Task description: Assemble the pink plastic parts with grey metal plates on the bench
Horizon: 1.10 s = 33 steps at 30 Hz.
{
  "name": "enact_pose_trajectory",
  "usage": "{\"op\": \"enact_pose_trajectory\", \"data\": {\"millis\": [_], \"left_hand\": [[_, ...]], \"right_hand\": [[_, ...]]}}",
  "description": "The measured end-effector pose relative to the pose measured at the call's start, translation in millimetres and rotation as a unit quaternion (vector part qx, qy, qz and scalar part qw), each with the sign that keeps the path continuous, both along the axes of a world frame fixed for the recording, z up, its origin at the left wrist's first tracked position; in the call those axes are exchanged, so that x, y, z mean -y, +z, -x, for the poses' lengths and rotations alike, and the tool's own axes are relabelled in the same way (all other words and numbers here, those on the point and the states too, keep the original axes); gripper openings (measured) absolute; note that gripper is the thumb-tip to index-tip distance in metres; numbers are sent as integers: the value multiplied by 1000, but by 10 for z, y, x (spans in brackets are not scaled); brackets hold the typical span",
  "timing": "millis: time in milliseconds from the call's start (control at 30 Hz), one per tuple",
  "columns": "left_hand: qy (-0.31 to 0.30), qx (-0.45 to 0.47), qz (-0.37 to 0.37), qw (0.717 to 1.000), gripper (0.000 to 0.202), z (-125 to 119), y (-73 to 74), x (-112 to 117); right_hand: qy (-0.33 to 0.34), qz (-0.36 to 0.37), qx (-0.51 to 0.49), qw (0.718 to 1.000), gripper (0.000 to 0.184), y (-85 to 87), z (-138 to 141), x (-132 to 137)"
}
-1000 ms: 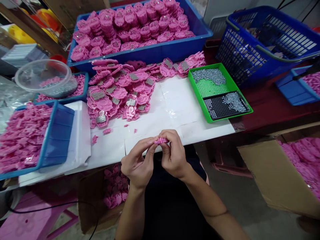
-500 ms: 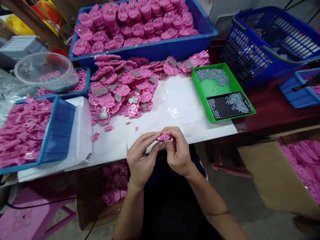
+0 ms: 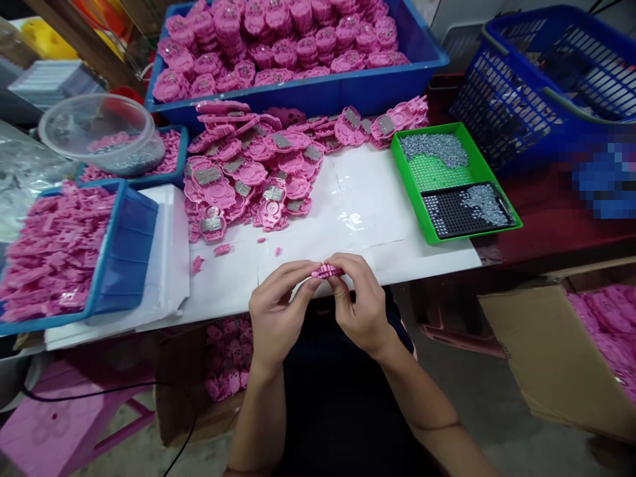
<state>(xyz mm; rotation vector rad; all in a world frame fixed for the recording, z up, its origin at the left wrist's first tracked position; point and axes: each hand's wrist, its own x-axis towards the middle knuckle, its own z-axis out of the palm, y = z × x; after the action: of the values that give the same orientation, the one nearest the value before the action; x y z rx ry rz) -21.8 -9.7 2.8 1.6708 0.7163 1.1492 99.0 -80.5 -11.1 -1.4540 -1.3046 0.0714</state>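
Both hands pinch one small pink plastic part (image 3: 328, 270) just over the front edge of the white-covered table (image 3: 368, 218). My left hand (image 3: 281, 311) grips its left end between thumb and fingers. On the right end, my right hand (image 3: 362, 305) is closed in the same way. The fingers cover much of the part, and its edge faces me. Beyond the hands lies a heap of pink plastic shells (image 3: 248, 172) with grey metal plates. A few little pink pieces (image 3: 222, 250) lie loose nearer to me.
At right stands a green tray (image 3: 415, 205) of small screws, with a black perforated plate (image 3: 442, 215). A blue bin (image 3: 134, 252) of pink pieces is at left. Behind are a big blue crate (image 3: 318, 86) of stacked shells and a blue basket (image 3: 477, 99).
The view has shifted slightly, so the table things sit a little further right. The pink part has turned a little between my fingers; both hands keep hold of it.
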Motion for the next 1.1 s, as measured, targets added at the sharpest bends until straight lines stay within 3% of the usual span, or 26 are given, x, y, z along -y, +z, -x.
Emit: {"op": "enact_pose_trajectory", "data": {"millis": [267,433,533,733,867,1100], "left_hand": [[8,-38,-7,999,9,-43,37,-116],[-17,-42,59,997,29,-70,7,-268],[-57,-35,84,994,35,-78,-10,-379],[-89,-53,127,986,27,-68,-92,-460],[-118,-19,167,979,42,-44,-185,-470],[-110,-13,229,967,47,-43,-268,-490]], "right_hand": [[-55,-99,97,989,54,-276,-10,-94],[-51,-81,128,987,64,-357,-95,-102],[-36,-59,132,989,63,-320,-142,-114],[1,-18,113,993,52,-242,-212,-137],[35,14,75,997,45,-232,-261,-141],[55,31,21,998,38,-189,-304,-173]]}}
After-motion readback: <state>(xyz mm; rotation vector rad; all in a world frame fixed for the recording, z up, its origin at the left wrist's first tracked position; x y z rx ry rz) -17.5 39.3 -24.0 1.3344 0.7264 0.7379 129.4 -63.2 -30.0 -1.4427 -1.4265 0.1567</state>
